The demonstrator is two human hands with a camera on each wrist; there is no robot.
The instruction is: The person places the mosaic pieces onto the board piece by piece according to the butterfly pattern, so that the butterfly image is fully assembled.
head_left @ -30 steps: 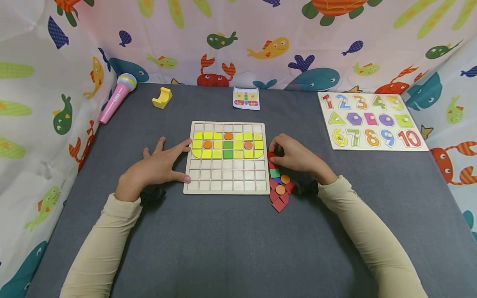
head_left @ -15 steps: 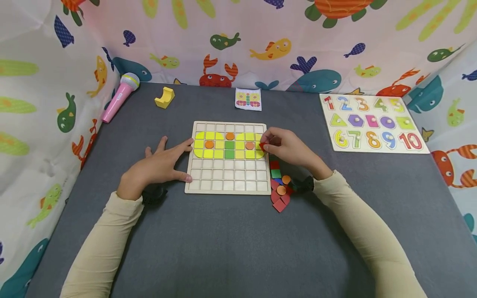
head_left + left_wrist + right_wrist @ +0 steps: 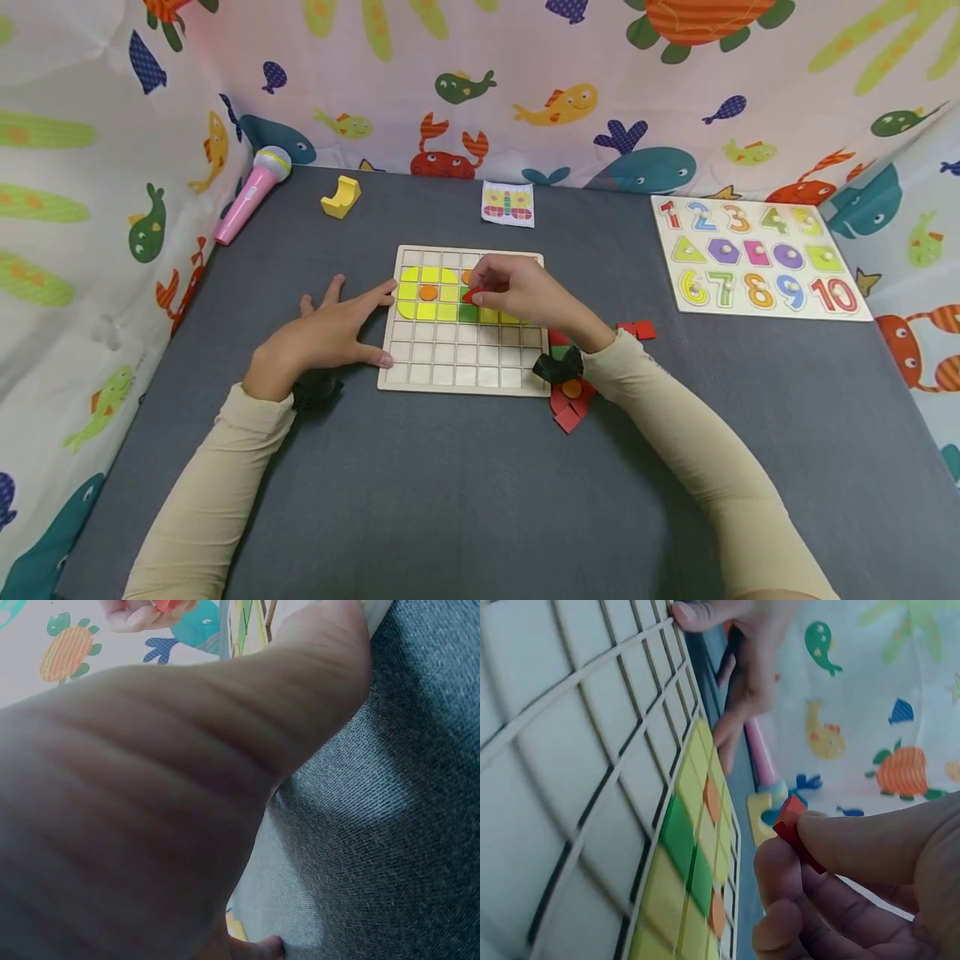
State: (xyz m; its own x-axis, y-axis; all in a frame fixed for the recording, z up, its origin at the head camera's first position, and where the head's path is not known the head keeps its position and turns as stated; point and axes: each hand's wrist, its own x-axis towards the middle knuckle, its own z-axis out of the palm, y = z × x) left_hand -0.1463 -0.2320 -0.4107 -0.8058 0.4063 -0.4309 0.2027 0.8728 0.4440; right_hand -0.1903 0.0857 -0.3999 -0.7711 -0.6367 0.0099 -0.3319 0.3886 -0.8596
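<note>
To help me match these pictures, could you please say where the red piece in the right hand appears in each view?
Head: red piece almost at the centre.
Left wrist: red piece at the top edge, left of centre.
Right wrist: red piece right of centre, slightly below it.
Shared landmark: the right hand, holding it in all three.

Near the far right corner of the counter (image 3: 480, 500), numerals 1 to 5 (image 3: 738, 219) are printed along the far edge of the puzzle board (image 3: 767, 237), numerals 6 to 10 (image 3: 759, 291) along its near edge.
</note>
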